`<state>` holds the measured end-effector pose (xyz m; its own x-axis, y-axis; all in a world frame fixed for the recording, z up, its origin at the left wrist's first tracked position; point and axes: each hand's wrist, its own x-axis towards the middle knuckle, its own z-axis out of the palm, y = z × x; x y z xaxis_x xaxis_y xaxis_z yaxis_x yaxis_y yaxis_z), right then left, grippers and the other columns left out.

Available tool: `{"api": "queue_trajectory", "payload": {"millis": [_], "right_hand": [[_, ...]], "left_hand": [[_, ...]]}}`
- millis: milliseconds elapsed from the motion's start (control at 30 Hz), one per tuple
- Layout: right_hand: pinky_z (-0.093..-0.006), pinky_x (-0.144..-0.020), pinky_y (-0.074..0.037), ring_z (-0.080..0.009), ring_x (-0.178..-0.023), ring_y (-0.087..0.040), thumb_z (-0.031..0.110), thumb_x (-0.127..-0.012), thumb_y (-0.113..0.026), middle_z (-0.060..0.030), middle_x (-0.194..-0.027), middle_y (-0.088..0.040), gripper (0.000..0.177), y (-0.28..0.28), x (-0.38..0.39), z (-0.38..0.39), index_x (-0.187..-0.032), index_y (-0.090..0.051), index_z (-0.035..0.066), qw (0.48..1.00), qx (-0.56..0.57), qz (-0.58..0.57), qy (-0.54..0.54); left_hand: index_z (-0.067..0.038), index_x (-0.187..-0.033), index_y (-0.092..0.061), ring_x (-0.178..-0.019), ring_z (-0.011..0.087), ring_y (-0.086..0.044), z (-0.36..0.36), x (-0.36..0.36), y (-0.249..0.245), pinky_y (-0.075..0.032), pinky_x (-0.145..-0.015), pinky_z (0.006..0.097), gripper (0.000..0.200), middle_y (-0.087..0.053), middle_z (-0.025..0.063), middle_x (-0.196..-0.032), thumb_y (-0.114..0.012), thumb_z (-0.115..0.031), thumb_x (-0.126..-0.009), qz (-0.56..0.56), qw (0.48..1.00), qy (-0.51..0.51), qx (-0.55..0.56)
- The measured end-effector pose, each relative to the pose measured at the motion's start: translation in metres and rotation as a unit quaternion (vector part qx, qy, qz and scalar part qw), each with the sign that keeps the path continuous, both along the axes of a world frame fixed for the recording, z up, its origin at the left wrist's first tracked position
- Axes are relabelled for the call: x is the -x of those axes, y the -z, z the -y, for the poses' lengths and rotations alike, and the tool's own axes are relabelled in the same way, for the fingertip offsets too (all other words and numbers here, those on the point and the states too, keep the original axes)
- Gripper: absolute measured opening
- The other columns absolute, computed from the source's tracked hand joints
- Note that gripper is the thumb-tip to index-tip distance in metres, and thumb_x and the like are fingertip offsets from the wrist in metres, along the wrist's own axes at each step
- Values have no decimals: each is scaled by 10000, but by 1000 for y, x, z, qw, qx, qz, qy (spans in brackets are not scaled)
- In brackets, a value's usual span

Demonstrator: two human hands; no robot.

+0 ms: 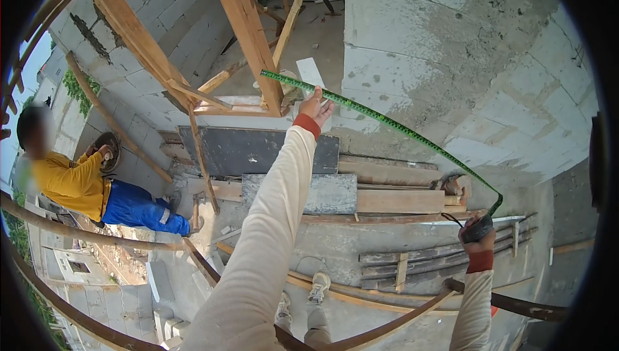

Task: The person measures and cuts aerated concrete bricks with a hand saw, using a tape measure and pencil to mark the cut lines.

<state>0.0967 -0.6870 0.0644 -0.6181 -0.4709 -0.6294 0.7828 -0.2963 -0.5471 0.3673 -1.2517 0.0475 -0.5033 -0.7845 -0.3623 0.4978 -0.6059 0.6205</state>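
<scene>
A long green tape blade (393, 122) stretches across the upper middle of the view, bowed along its length. My left hand (314, 107), arm reached far out, pinches the blade near its free end. That end lies against a wooden post (248, 35) of an upright timber frame. At the right, my right hand (478, 240) is wrapped round the dark tape measure case (477, 227), which has a black wrist strap. From the case the blade rises and bends sharply toward the left. Behind my left hand is a pale flat piece (309, 72).
Grey block walls (400, 22) flank the frame. Planks (400, 200), dark boards (271, 151) and dark poles (445, 260) lie on the floor. Curved wooden poles (406, 322) cross the foreground. At the left a person in a yellow shirt (71, 180) holds a round dark pan (111, 151).
</scene>
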Motion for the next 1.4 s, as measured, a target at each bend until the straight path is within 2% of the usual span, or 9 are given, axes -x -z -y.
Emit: {"api": "queue_trajectory", "payload": {"millis": [33,167,300,433,500,800,933,1067,1400], "right_hand": [[-396,-698,-516,-206,-758,-647,366,-968,-531,-12,-873,-673,267,3,-13,8,-1019,-657,136,999,18,-10,-32],[-389,-683,-546,-223,-765,-664,363,-974,-545,-57,-854,-665,291,-31,-66,47,-1075,-658,114,995,60,-65,-56],[-348,-559,-533,-216,-660,-659,402,-996,-538,-79,-810,-672,335,-58,-95,63,-1052,-650,92,990,-20,-124,-69],[-350,-526,-530,-237,-572,-646,383,-986,-550,-125,-737,-667,366,-70,-119,73,-1012,-632,27,974,-76,-173,-125],[-353,-520,-529,-247,-567,-645,379,-984,-547,-138,-732,-665,378,-64,-125,76,-1006,-628,10,977,-83,-133,-144],[-345,-524,-541,-266,-544,-646,331,-957,-519,-176,-708,-671,398,-58,-155,91,-996,-643,-46,962,-87,-126,-226],[-352,-527,-546,-269,-547,-649,281,-959,-516,-185,-710,-670,362,-63,-180,98,-992,-649,-54,957,-130,-97,-239],[-363,-538,-560,-281,-560,-659,259,-963,-518,-193,-724,-670,338,-40,-194,85,-995,-646,-53,967,-106,-34,-231],[-343,-574,-560,-240,-595,-662,253,-992,-503,-180,-732,-676,331,-36,-219,82,-1013,-641,-48,956,-94,-39,-274]], "left_hand": [[-123,-1220,-555,-1039,243,-596,1,7,-4,-531,-908,381,317,-598,63,-1149,-670,-320,-999,9,1000,-15,-1],[-44,-1222,-548,-961,181,-644,27,33,13,-591,-836,278,333,-624,59,-1064,-710,-198,-974,-1,998,-50,49],[20,-1214,-530,-995,210,-641,42,46,19,-597,-949,346,344,-617,84,-1071,-714,-121,-960,-43,995,-82,48],[61,-1225,-507,-1024,230,-633,50,49,19,-598,-984,359,340,-599,97,-1116,-688,-51,-960,-55,992,-101,48],[77,-1215,-504,-1034,237,-630,53,51,19,-602,-994,363,320,-590,107,-1143,-673,-18,-960,-42,991,-119,49],[81,-1168,-507,-1062,267,-641,66,59,9,-627,-966,349,273,-586,117,-1153,-661,1,-958,-33,992,-101,71],[74,-1134,-515,-1032,294,-670,78,61,11,-621,-969,330,244,-600,132,-1141,-664,-7,-958,-31,994,-82,62],[65,-1120,-519,-1049,304,-683,81,63,7,-622,-944,313,212,-631,130,-1084,-649,-3,-967,0,995,-70,78],[65,-1137,-526,-989,271,-703,92,62,11,-629,-873,278,185,-646,92,-1088,-608,17,-978,62,993,-77,68]]}}
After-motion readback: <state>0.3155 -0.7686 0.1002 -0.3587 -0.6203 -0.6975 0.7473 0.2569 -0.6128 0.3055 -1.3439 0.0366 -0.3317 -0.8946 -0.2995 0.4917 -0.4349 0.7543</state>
